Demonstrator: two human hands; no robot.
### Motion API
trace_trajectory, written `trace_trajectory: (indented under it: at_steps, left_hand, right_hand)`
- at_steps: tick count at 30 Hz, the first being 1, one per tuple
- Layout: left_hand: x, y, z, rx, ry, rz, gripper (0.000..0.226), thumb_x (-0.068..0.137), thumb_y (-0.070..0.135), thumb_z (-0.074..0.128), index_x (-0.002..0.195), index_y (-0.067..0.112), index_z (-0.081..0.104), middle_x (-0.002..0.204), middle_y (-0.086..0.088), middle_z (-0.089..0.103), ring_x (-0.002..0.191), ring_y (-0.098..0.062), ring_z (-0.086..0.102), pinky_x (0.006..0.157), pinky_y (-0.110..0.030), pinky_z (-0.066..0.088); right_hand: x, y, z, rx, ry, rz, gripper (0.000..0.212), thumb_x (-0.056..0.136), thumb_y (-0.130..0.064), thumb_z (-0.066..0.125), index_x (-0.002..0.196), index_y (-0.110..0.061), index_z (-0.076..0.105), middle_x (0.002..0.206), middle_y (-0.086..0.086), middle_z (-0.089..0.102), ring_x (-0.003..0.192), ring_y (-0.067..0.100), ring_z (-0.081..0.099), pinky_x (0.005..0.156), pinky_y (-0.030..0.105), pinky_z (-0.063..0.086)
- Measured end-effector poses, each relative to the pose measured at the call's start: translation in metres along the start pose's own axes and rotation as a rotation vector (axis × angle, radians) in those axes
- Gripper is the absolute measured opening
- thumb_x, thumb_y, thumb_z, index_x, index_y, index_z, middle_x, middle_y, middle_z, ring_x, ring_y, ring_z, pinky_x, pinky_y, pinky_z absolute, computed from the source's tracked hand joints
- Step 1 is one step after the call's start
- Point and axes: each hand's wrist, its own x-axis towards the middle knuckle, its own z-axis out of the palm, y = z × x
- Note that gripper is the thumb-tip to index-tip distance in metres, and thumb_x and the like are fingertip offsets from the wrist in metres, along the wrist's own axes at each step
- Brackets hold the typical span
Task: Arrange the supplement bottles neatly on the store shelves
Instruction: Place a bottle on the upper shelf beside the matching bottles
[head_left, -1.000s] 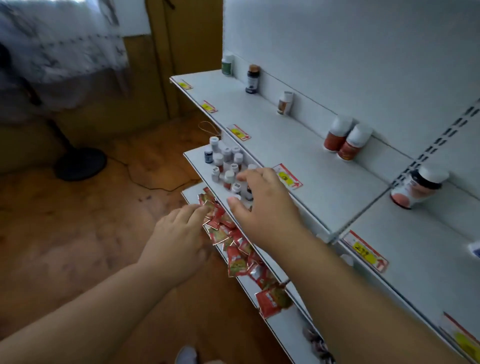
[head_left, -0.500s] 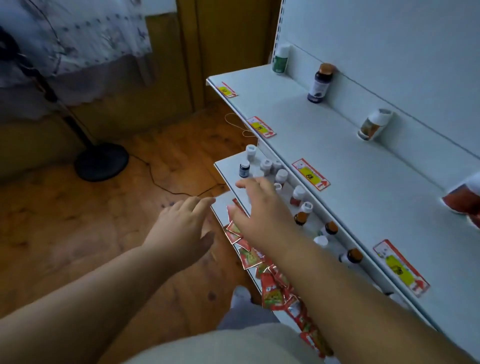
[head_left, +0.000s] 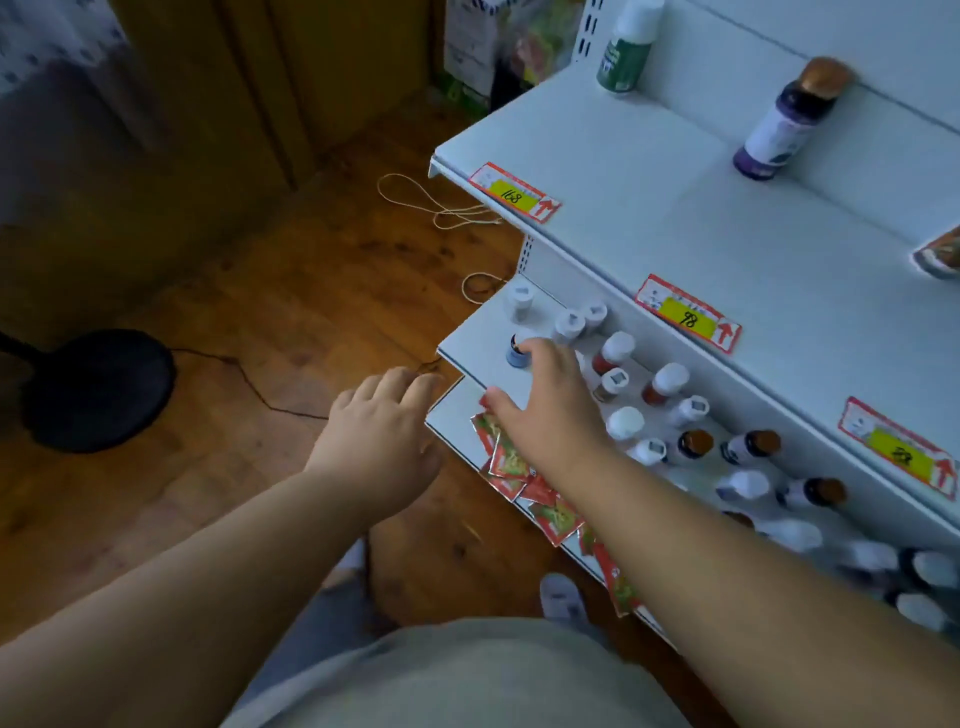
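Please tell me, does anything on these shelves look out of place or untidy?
Yes. The small bottles on the middle shelf stand scattered, in no rows. Red sachets lie in a loose overlapping heap along the lower shelf's front edge.

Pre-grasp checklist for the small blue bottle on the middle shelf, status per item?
1. Right hand over the small blue bottle: ok, fingertips at its cap.
2. Grip closed on it: not ok, fingers look extended.
3. Bottle upright: ok.
4. Room round the bottle: ok toward the middle shelf edge; white-capped bottles stand close behind.
5. Left hand free: ok, it holds nothing, beside the shelf corner.
6. Red sachets on the lower shelf clear of the reach: cannot tell, the right wrist passes over them.
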Motion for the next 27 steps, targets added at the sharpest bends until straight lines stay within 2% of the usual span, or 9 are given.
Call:
trace_trajectory:
  at_steps: [3,6,8,12,15,18,22,24,27]
  left_hand:
    - [0.052,-0.047,0.007,-0.036,-0.017,0.099,0.067,0.092,0.052,0.052,0.148,0.027,0.026,0.152,0.001,0.033,0.138,-0.024,0.033,0.111,-0.040,0.030]
    - [0.102,-0.075,0.029,-0.095,-0.088,0.133,0.069,0.090,0.053,0.054,0.148,0.030,0.025,0.151,0.001,0.035,0.136,-0.024,0.037,0.108,-0.041,0.035]
    - [0.133,-0.083,0.054,-0.119,-0.124,0.157,0.070,0.089,0.054,0.057,0.147,0.031,0.025,0.152,0.000,0.035,0.135,-0.026,0.038,0.107,-0.042,0.038]
    - [0.184,-0.085,0.109,-0.168,-0.148,0.197,0.071,0.089,0.052,0.060,0.147,0.030,0.027,0.152,-0.001,0.037,0.135,-0.027,0.039,0.106,-0.044,0.041]
    - [0.215,-0.086,0.159,-0.193,-0.142,0.197,0.070,0.089,0.053,0.059,0.147,0.031,0.027,0.153,0.000,0.035,0.136,-0.027,0.038,0.106,-0.045,0.040]
    - [0.239,-0.091,0.200,-0.192,-0.123,0.247,0.068,0.090,0.050,0.059,0.147,0.028,0.028,0.151,-0.002,0.038,0.135,-0.028,0.039,0.106,-0.044,0.040]
    - [0.266,-0.086,0.235,-0.204,-0.083,0.269,0.068,0.090,0.048,0.060,0.147,0.027,0.029,0.151,-0.003,0.037,0.136,-0.028,0.038,0.107,-0.045,0.040]
    - [0.277,-0.083,0.246,-0.190,-0.063,0.288,0.069,0.090,0.049,0.060,0.147,0.028,0.028,0.152,-0.002,0.036,0.136,-0.028,0.037,0.108,-0.045,0.040]
    - [0.282,-0.086,0.252,-0.191,-0.055,0.305,0.069,0.089,0.049,0.060,0.147,0.028,0.028,0.151,-0.002,0.037,0.136,-0.027,0.037,0.107,-0.044,0.039]
  right_hand:
    - [0.021,-0.016,0.048,0.092,0.057,0.218,0.058,0.091,-0.039,0.067,0.139,-0.022,0.040,0.142,0.004,0.043,0.119,0.017,0.052,0.086,0.025,0.044]
    - [0.049,-0.014,0.088,0.154,0.126,0.382,0.057,0.089,-0.036,0.070,0.137,-0.022,0.042,0.139,0.004,0.045,0.120,0.021,0.053,0.092,0.035,0.050]
    - [0.072,0.003,0.110,0.164,0.153,0.465,0.059,0.088,-0.038,0.071,0.137,-0.022,0.041,0.142,0.004,0.047,0.125,0.023,0.053,0.096,0.042,0.052]
    - [0.125,0.052,0.147,0.279,0.248,0.654,0.064,0.086,-0.044,0.073,0.136,-0.018,0.043,0.140,0.004,0.054,0.127,0.023,0.053,0.104,0.042,0.047]
    - [0.164,0.088,0.179,0.331,0.285,0.649,0.063,0.084,-0.040,0.076,0.134,-0.017,0.045,0.133,0.002,0.057,0.123,0.022,0.055,0.102,0.037,0.046]
    - [0.192,0.117,0.205,0.345,0.364,0.650,0.066,0.084,-0.031,0.077,0.137,-0.013,0.042,0.131,0.001,0.055,0.121,0.020,0.055,0.091,0.024,0.041]
    - [0.219,0.151,0.231,0.382,0.424,0.614,0.079,0.081,-0.031,0.078,0.146,-0.017,0.034,0.137,0.001,0.054,0.124,0.021,0.053,0.104,0.034,0.043]
    - [0.230,0.160,0.239,0.386,0.420,0.591,0.070,0.083,-0.034,0.075,0.141,-0.018,0.039,0.126,-0.004,0.058,0.118,0.020,0.056,0.103,0.039,0.045]
    - [0.236,0.162,0.239,0.364,0.414,0.561,0.043,0.092,-0.034,0.066,0.127,-0.018,0.048,0.107,-0.009,0.055,0.104,0.018,0.056,0.090,0.032,0.045]
